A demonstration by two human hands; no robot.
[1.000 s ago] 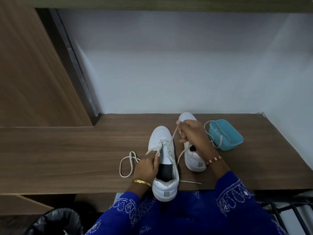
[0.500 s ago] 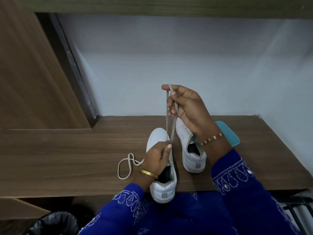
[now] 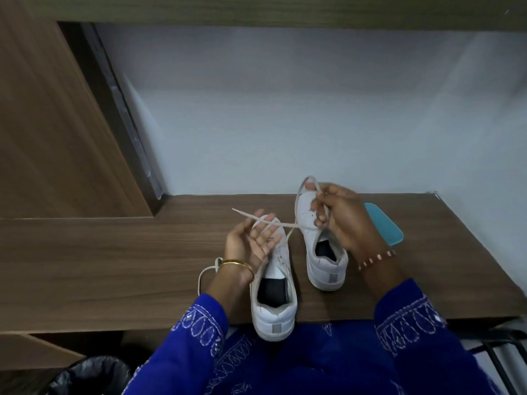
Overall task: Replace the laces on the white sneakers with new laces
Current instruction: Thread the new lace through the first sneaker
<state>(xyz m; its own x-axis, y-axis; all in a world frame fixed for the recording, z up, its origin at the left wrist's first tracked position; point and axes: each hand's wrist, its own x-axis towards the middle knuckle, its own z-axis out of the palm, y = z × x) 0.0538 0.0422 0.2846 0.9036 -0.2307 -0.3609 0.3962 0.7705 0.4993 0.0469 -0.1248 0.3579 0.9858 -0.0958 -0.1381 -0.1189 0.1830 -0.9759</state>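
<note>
Left hand point(image 3: 254, 241) is raised over the near shoe point(image 3: 274, 292), palm up, fingers straight and spread, nothing gripped; the lace point(image 3: 266, 220) lies across its fingertips, free end sticking out to the left. Right hand point(image 3: 339, 218) is up over the far shoe point(image 3: 325, 260), fingers curled, pinching the same lace, which loops up over the top of the hand and runs left and down to the near shoe. Hands are apart, joined only by the lace. Both shoes stand on the wood shelf point(image 3: 114, 266), toes to the wall, heels toward the person. Near shoe's heel hangs past the front edge of the shelf; far shoe sits fully on it, just beside to the right, not touching as far as I can tell. A second lace point(image 3: 206, 273) lies looped on the shelf left of the left wrist, partly hidden by it. Blue tray point(image 3: 383, 223) sits behind the right hand, mostly hidden. White wall point(image 3: 285, 109) closes the back and right side; a wood panel point(image 3: 57, 124) closes the left. Open shelf surface runs left of the shoes and to the right past the tray. Bin point(image 3: 88, 374) with black liner is below the shelf, lower left.
</note>
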